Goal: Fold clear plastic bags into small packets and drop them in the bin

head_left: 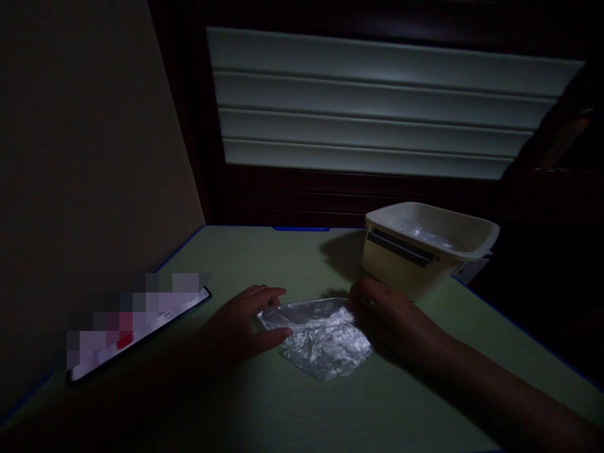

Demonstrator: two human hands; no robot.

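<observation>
A crinkled clear plastic bag (326, 349) lies on the table, with a folded band along its far edge. My left hand (252, 321) rests at the bag's left end, thumb and fingers spread apart, the thumb touching the plastic. At the bag's far right corner, my right hand (384, 314) has its fingers curled in and pinches the edge. Its fingertips are partly hidden in shadow.
A cream plastic bin (401, 264) with a dark handle stands at the back right, with clear plastic (422, 234) inside. On the left lies a lit tablet or phone (179, 313), its screen blurred. The pale green table (245, 251) has blue edges and meets a wall and a slatted panel.
</observation>
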